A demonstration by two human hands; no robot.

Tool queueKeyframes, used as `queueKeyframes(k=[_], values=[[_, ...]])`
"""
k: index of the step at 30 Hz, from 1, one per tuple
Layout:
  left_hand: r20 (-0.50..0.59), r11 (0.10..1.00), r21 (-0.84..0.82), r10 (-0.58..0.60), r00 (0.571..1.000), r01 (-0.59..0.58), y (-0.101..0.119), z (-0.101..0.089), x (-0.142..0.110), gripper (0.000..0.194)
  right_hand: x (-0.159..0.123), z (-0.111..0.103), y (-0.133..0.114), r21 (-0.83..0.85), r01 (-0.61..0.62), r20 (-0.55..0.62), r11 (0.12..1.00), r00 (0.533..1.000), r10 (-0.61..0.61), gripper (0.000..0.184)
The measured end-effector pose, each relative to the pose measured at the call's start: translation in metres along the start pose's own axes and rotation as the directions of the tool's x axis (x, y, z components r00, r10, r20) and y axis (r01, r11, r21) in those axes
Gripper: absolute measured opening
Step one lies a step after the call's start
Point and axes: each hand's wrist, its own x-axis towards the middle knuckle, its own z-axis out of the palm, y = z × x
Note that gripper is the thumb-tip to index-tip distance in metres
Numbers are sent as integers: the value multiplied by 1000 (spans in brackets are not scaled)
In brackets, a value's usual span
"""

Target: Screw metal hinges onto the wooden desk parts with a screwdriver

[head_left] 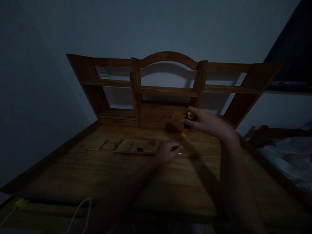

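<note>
My right hand is wrapped round the yellow and black handle of a screwdriver, which points down with a slight tilt. The shaft runs to a small shiny metal piece at the board's edge. Beside the tip, my left hand has its fingers pinched together; what they hold is too small and dark to make out. A flat wooden board with dark, worn patches lies on the wooden desk, just left of my left hand.
A wooden shelf unit stands along the back of the desk, against the wall. A small wooden piece lies at the left, near bluish metal bits. A white cable loops over the front edge. Plastic-like bags lie at the right.
</note>
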Motion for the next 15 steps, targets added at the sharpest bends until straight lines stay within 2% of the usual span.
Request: queueKeyframes(k=[4, 10, 15], values=[[-15, 1000, 2, -9, 1000, 10, 1, 0, 0, 34, 2, 4, -4, -71, -30, -27, 997, 999, 28, 34], [13, 1000, 22, -3, 1000, 2, 3, -2, 0, 34, -1, -3, 1, 81, 60, 22, 995, 998, -62, 43], [2, 1000, 14, 6, 1000, -6, 3, -2, 0, 33, 1, 0, 2, 40, 33, 8, 999, 999, -33, 41]])
